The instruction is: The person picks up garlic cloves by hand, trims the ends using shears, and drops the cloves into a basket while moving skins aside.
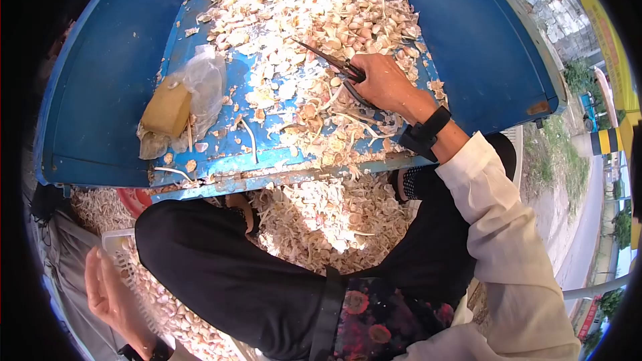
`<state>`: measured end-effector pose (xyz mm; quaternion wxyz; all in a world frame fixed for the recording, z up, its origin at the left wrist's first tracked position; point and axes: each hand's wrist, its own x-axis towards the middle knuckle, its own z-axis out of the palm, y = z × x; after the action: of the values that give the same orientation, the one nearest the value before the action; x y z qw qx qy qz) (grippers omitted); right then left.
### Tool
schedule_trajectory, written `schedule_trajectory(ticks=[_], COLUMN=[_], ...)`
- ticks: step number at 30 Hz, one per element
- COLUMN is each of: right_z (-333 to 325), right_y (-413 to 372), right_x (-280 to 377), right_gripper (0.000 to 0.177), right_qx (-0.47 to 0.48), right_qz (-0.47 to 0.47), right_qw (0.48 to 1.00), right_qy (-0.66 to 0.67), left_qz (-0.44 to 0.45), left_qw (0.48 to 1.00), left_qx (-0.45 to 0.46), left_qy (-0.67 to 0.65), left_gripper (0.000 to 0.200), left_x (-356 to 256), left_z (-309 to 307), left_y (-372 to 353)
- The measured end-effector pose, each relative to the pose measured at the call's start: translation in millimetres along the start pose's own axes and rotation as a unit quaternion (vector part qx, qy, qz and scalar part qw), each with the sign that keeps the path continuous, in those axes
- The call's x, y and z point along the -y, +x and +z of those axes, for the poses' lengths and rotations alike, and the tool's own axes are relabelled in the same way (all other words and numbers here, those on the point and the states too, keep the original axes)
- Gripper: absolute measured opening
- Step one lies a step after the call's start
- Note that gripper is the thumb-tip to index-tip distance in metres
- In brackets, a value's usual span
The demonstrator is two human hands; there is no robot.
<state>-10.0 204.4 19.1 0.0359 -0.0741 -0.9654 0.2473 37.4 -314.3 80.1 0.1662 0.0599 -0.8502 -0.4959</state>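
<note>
My right hand is closed round a pair of dark scissors, whose pointed blades reach left over a spread of garlic cloves and papery skins. Down at the lower left, my left hand has its fingers stretched out, with nothing visible in it. It is beside the rim of a white crate filled with garlic cloves. Loose skins and cut stems lie below the scissors on the blue metal bed.
A yellowish block rests on a clear plastic bag at the left. Blue side walls flank the bed. Garlic skins heap on the ground between my legs. Part of a red container shows under the bed's edge.
</note>
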Motion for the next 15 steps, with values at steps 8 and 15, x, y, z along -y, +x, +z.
schedule_trajectory(ticks=[8, 15], right_z=[-14, -25], right_y=[2, 0], right_x=[-15, -4], right_gripper=[0.021, 0.037], right_qx=[0.074, 0.085], right_qz=[0.058, 0.019], right_qw=[0.956, 0.907], right_qy=[0.278, 0.413], left_qz=[0.140, 0.231], left_qw=[0.844, 0.872], left_qx=[0.156, -0.021], left_qy=[0.494, 0.431], left_gripper=[0.034, 0.034], left_x=[207, 158], left_z=[-75, -76], left_y=[-98, -80])
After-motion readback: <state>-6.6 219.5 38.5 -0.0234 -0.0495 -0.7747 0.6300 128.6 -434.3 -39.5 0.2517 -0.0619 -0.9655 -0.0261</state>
